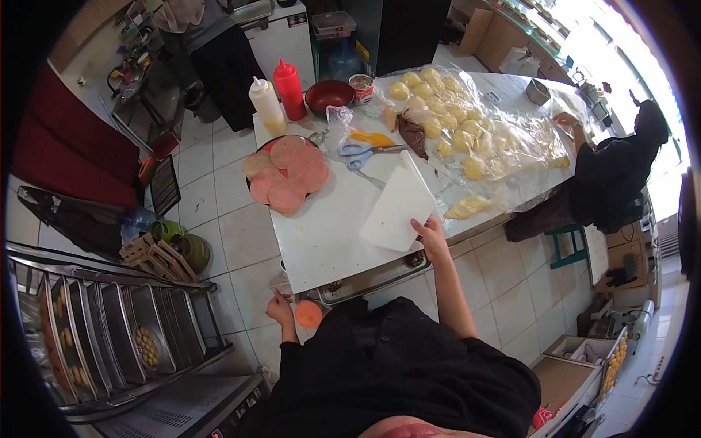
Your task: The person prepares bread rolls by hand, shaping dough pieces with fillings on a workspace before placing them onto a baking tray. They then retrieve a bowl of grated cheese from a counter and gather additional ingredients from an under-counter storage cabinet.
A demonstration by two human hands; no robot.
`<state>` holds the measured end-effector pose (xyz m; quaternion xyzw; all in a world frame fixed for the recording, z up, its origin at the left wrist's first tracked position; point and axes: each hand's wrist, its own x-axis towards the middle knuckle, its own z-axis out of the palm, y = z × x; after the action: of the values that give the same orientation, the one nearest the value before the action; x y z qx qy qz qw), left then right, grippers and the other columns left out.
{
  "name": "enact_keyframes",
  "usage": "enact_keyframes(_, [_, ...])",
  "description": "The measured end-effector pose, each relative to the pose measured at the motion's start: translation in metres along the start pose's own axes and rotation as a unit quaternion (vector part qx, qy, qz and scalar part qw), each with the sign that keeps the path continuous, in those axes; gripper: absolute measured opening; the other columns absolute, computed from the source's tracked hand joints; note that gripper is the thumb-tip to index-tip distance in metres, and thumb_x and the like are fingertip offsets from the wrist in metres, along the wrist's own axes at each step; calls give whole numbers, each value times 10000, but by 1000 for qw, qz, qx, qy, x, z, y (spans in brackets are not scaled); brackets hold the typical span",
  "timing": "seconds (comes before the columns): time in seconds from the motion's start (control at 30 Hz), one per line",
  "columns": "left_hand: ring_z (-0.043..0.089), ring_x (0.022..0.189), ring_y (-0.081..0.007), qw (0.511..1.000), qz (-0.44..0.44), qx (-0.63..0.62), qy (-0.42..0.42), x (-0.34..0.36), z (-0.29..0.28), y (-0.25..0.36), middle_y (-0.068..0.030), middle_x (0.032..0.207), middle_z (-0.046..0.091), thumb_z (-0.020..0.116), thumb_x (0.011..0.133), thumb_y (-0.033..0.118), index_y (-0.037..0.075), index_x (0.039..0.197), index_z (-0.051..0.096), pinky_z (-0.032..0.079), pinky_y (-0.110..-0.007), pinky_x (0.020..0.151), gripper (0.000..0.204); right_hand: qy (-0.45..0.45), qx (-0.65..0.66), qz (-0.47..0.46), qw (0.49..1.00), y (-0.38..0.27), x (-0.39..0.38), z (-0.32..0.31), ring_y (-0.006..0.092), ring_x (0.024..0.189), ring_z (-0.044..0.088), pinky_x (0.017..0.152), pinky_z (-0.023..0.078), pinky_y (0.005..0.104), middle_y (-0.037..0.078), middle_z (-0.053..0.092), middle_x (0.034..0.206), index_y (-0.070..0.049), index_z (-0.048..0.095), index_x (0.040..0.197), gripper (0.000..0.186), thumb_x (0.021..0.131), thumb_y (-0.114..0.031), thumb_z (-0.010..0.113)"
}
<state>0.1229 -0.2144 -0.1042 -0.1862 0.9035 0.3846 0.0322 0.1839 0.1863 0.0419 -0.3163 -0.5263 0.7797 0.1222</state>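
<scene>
Right fingers (pixel 420 228) grip white board (pixel 398 208) — left fingers (pixel 277 298), can't tell — red-white label (pixel 362 93) on tin (pixel 361 79).

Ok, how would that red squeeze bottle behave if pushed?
The red squeeze bottle would probably tip if pushed near its top, since it stands tall and slim. Knocked over, its round body might roll. Its smooth side may feel slippery.

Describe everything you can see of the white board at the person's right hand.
The flat white rectangular board looks smooth, plastic or paper, bearing a small dark mark. A pale strip edges its right side. It sits askew over the white table, near the front edge; the right hand holds its right side, thumb on top. Whether it is lifted is unclear.
</scene>
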Motion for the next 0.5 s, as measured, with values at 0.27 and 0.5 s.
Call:
enact_keyframes(0.27, [580,570,-152,970,-6,-231,70,18,2,-29,-99,656,610,518,848,195,-26,793,617,467,-263,609,248,-19,-126,-18,992,24,28,-2,132,690,568,612,456,274,65,606,859,12,514,1041,316,764,-106,613])
enact_keyframes(0.5, [591,702,-182,924,-70,-312,209,17,-6,-2,-110,780,611,407,887,328,-57,844,588,469,-293,728,428,110,-465,-279,833,-21,43,8,328,855,529,783,406,370,125,585,818,-31,561,945,304,666,-86,666])
